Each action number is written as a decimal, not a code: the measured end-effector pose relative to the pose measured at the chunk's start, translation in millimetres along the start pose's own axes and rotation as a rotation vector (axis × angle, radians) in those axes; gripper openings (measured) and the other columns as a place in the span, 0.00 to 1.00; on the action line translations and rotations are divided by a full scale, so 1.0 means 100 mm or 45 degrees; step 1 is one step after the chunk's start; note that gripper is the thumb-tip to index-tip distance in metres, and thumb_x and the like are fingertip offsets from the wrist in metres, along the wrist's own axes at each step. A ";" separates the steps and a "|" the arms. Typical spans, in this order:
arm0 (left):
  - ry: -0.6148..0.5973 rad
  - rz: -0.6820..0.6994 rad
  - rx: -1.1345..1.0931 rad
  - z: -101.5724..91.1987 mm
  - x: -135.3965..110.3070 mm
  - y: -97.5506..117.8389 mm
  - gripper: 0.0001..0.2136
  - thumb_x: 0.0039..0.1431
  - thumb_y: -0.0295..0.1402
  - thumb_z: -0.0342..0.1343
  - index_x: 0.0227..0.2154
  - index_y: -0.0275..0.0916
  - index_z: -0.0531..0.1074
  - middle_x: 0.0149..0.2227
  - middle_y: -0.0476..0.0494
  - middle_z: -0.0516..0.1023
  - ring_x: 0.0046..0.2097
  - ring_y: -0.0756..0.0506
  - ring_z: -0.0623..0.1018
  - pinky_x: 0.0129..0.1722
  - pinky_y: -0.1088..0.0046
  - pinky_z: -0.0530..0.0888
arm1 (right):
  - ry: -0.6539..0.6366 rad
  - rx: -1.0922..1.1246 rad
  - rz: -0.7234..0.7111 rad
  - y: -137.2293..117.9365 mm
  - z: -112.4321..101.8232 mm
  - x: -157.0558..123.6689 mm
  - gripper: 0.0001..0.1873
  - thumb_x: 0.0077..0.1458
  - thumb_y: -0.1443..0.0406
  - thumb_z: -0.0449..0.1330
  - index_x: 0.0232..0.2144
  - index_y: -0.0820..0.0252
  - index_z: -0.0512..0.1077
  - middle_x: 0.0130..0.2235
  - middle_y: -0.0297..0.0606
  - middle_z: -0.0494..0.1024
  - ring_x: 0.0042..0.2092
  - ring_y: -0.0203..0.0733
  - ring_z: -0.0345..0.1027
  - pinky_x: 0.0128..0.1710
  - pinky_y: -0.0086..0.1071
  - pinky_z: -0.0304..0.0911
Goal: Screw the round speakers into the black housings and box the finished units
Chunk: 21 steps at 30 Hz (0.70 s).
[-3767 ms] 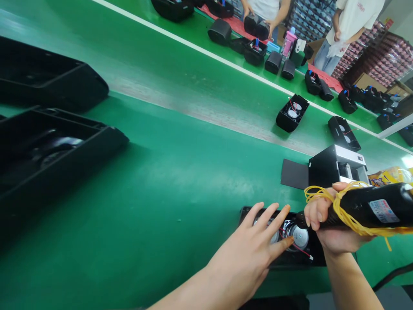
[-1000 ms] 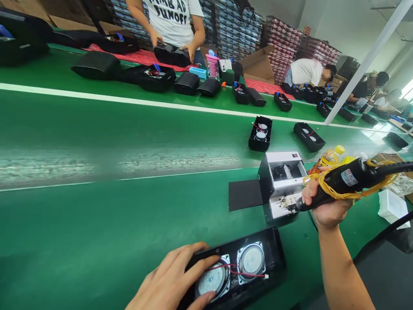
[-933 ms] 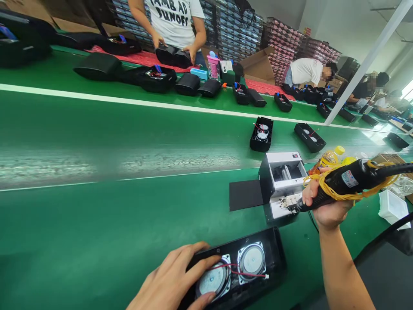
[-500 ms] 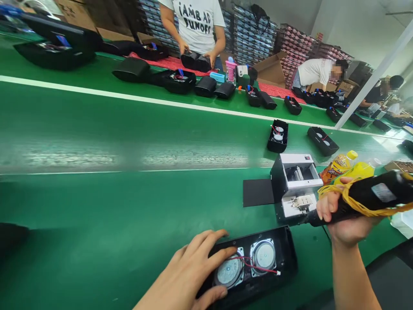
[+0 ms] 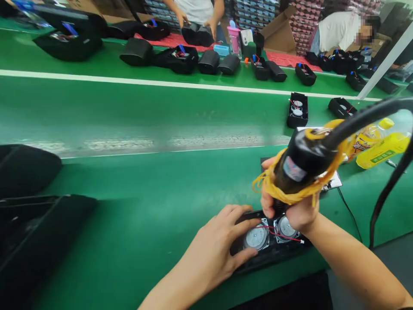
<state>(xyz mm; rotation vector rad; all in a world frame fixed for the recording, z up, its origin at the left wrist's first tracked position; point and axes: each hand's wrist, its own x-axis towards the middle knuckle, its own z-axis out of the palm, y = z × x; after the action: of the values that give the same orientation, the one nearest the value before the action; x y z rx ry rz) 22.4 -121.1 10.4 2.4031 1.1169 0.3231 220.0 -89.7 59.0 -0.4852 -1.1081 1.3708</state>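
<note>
A black speaker housing (image 5: 274, 255) lies on the green bench in front of me, its inside facing up. Two round speaker drivers, the left one (image 5: 256, 237) and the right one (image 5: 286, 228), sit in it, with a thin red wire (image 5: 284, 235) across them. My left hand (image 5: 219, 241) grips the housing's left end, fingers over the far edge and thumb on the near side. My right hand (image 5: 303, 215) is closed around a black electric screwdriver (image 5: 298, 161) wrapped with yellow cord, held tilted above the housing's right part. The screwdriver's tip is hidden behind the hand.
Dark cases (image 5: 48, 228) lie at the left. A white-and-black machine (image 5: 334, 181) is partly hidden behind the screwdriver, near drink bottles (image 5: 382, 150). A black cable (image 5: 383, 193) hangs at the right. Across the belt (image 5: 145, 112), co-workers handle black cases.
My right hand has brought the screwdriver left and over the speaker housing, turning it more upright. The view has shifted, showing dark cases at the left. My left hand keeps its hold.
</note>
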 end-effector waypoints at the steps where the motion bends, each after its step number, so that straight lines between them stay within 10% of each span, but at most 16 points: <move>1: 0.014 0.016 0.010 0.01 0.00 0.00 0.22 0.55 0.35 0.72 0.54 0.49 0.80 0.61 0.43 0.77 0.58 0.37 0.78 0.56 0.61 0.80 | -0.022 -0.025 0.008 0.06 -0.02 0.00 0.36 0.60 0.32 0.55 0.50 0.54 0.69 0.21 0.28 0.69 0.16 0.37 0.57 0.15 0.29 0.55; 21: 0.123 0.048 0.075 0.09 -0.05 -0.01 0.21 0.57 0.36 0.70 0.54 0.50 0.80 0.56 0.42 0.79 0.54 0.37 0.77 0.49 0.62 0.81 | -0.144 -0.153 -0.004 0.47 -0.18 -0.08 0.40 0.62 0.31 0.49 0.55 0.57 0.66 0.27 0.31 0.71 0.17 0.36 0.60 0.15 0.31 0.58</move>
<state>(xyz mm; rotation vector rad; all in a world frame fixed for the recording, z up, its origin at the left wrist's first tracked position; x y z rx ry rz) 22.7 -127.2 2.0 2.4860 1.1388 0.4292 211.7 -81.9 9.0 -0.4971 -1.2885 1.3477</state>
